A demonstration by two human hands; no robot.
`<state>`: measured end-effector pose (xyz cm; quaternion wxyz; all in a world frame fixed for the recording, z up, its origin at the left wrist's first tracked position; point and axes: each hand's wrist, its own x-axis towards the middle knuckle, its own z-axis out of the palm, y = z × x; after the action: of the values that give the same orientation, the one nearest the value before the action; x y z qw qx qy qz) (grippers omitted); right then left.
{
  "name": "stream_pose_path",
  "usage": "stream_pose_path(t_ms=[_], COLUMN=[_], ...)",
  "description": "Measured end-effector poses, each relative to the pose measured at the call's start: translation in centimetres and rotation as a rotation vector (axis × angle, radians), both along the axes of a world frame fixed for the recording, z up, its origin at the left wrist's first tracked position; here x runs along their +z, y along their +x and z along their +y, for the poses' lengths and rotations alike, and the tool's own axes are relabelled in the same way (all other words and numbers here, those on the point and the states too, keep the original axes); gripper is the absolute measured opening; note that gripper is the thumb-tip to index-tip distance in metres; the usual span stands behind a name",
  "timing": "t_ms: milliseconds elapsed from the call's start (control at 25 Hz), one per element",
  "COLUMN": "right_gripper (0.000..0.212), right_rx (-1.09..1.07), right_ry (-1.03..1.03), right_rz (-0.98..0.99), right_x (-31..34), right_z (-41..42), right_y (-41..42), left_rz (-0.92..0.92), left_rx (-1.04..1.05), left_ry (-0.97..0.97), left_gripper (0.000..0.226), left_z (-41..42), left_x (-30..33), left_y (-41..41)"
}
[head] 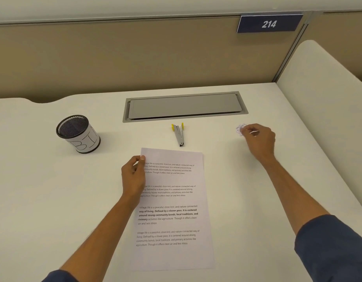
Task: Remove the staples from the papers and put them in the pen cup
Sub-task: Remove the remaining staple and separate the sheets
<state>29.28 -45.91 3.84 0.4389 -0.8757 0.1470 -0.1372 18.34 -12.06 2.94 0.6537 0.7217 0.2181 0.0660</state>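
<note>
Printed papers [174, 202] lie flat on the white desk in front of me. My left hand [133, 174] pinches their top left corner between thumb and fingers. My right hand [259, 139] is out at the right, its fingertips curled at a small heap of loose staples [240, 129] on the desk; whether it holds any I cannot tell. A grey staple remover with yellow grips [179, 134] lies just beyond the papers. The black mesh pen cup [78, 134], wrapped in a white label, stands at the left.
A grey metal cable hatch [184, 106] is set into the desk [53, 200] behind the staple remover. A beige partition with a blue "214" sign [268, 24] closes the back. A white divider [326, 110] borders the desk on the right.
</note>
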Motion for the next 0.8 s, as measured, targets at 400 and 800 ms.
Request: stream_pose_path(t_ms=[400,800], right_gripper=[0.066,0.029], right_rx=[0.45,0.441], right_ry=[0.638,0.917], right_rz=[0.364,0.275], right_x=[0.1,4.1], right_z=[10.6,13.5], right_y=[-10.4,-15.5], left_rz=[-0.084,-0.1], left_rx=[-0.05,-0.219], left_ry=[-0.161,-0.459], left_gripper=[0.022,0.031], left_z=[0.8,3.3], left_x=[4.9,9.2], left_y=[-2.0,-4.6])
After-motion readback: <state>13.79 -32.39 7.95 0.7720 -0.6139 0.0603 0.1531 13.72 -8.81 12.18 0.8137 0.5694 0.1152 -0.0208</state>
